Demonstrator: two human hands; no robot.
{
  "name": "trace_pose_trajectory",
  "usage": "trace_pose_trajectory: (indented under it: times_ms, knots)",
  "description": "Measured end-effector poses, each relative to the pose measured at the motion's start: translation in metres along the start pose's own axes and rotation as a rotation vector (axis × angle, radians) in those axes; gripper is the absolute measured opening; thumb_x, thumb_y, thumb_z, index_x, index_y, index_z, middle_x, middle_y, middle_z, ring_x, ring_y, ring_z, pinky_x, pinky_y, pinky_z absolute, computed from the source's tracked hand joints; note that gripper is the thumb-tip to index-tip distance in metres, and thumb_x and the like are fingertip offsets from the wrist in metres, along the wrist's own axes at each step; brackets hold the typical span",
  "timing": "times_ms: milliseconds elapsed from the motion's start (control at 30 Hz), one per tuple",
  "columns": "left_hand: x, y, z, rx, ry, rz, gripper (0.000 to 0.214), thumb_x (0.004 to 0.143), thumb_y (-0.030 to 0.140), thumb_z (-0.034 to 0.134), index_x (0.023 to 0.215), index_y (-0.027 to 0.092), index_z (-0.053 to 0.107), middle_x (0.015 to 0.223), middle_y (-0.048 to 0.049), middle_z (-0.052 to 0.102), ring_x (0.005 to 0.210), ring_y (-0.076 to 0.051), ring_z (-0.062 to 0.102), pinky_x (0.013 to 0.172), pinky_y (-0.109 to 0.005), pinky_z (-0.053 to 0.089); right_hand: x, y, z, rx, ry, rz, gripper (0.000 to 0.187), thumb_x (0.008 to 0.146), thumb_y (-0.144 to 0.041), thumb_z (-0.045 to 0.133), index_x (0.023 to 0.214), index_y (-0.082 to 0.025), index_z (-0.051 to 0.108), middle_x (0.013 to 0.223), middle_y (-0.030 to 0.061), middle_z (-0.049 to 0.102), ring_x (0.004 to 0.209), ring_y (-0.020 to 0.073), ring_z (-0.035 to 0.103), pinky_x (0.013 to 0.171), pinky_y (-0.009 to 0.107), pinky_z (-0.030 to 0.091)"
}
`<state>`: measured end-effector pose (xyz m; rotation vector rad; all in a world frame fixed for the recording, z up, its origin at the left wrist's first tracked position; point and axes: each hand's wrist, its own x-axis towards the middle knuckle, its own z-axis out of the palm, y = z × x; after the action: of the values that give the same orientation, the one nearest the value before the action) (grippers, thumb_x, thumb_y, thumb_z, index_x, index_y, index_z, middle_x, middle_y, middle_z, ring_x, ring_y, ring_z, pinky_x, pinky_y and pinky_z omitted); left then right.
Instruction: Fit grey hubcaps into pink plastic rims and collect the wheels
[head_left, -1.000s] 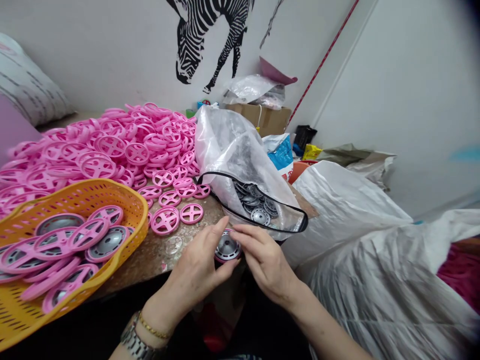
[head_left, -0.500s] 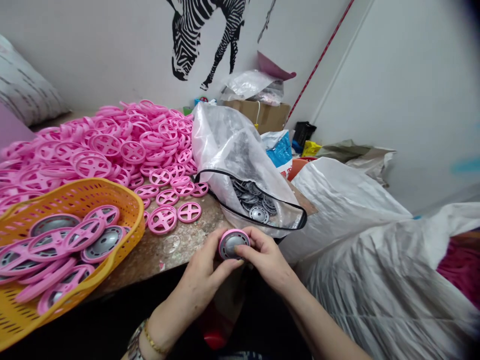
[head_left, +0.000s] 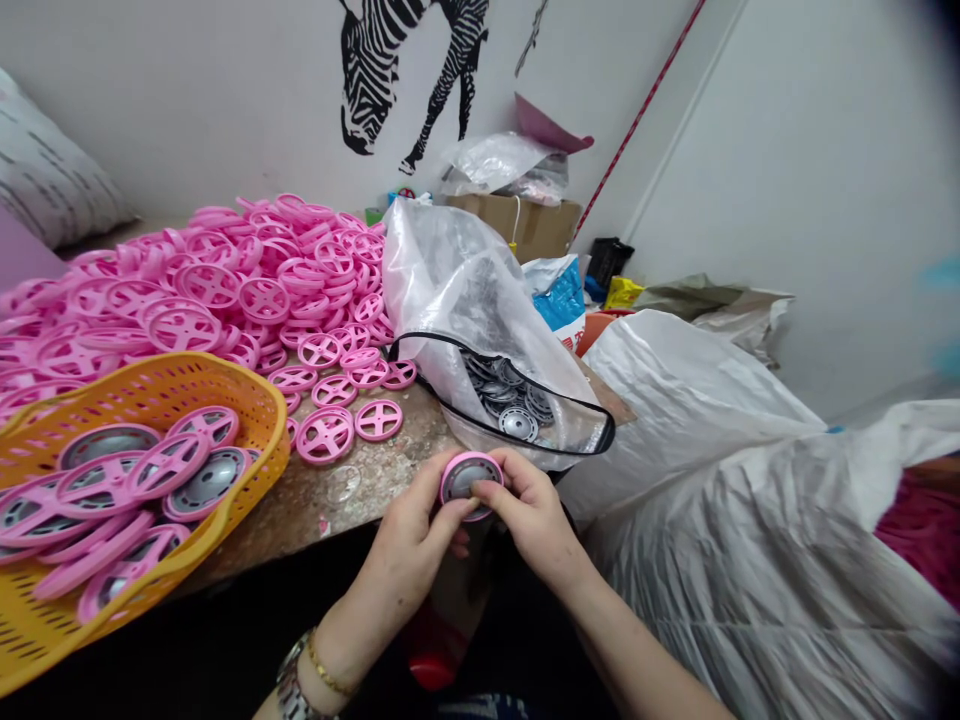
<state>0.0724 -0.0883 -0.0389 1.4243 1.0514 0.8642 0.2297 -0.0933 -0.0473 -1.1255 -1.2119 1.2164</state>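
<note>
Seen from the head camera, both hands are held together low over the near edge of the desk, a worn, speckled surface. The left hand is curled with its fingers closed around the lower left of a pink plastic wheel, and the right hand is curved in from the other side, its thumb and fingers pinching the right of the rim. The wheel is held between them just above the desk edge, a silver disc seated inside its pink ring and facing up and toward the person. A metal wristwatch and a thin gold bracelet sit on the left wrist. Just beyond the hands lies a clear plastic bag with a black-edged opening, and a heap of loose silver discs shows inside it. To the left, an orange plastic basket holds pink rings, many already fitted with silver discs. Behind it, a large pile of pink rings with four spokes covers the far left of the desk, with a few lying apart near the bag. White woven sacks bulge up on the right, and a cardboard box stands against the far wall beneath a black-and-white zebra decal.
</note>
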Motion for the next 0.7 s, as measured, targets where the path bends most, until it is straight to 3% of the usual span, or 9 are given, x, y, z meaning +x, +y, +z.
trace_pose_trajectory:
  times_ms: [133,400,567,700]
  knots:
    - [0.001,-0.003,0.002,-0.199,0.009,-0.117,0.043,0.091,0.042,0.052,0.127,0.018,0.053,0.08,-0.001,0.062,0.062,-0.015,0.063,0.056,-0.03,0.06,0.007,0.007,-0.001,0.087,-0.033,0.047,0.025,0.085,-0.041,0.064,0.091,-0.017,0.062,0.082,0.0,0.062,0.076,0.0144,0.054,0.073,0.026,0.043]
    - [-0.006,-0.007,-0.001,0.139,0.073,0.089,0.026,0.093,0.037,0.053,0.106,0.02,0.067,0.075,-0.0017,0.062,0.056,-0.015,0.061,0.051,-0.026,0.054,0.004,0.006,0.002,-0.017,0.002,-0.054,0.016,0.088,-0.033,0.062,0.083,-0.018,0.062,0.073,-0.0033,0.054,0.071,0.0123,0.049,0.068,0.024,0.039]
    - [-0.005,0.0,-0.003,0.004,0.038,0.021,0.03,0.093,0.042,0.053,0.112,0.021,0.065,0.077,-0.0023,0.065,0.062,-0.017,0.064,0.056,-0.028,0.057,0.008,0.002,0.004,-0.013,-0.008,-0.057,0.014,0.087,-0.031,0.062,0.085,-0.017,0.063,0.077,-0.0023,0.058,0.073,0.0127,0.051,0.07,0.024,0.04]
    - [-0.006,-0.002,-0.006,-0.049,0.127,-0.024,0.029,0.091,0.045,0.056,0.101,0.019,0.065,0.06,0.0022,0.059,0.049,-0.014,0.059,0.044,-0.023,0.051,0.009,-0.002,0.013,-0.033,-0.043,-0.058,0.016,0.088,-0.032,0.064,0.086,-0.017,0.063,0.074,-0.0031,0.055,0.071,0.0118,0.049,0.068,0.024,0.04]
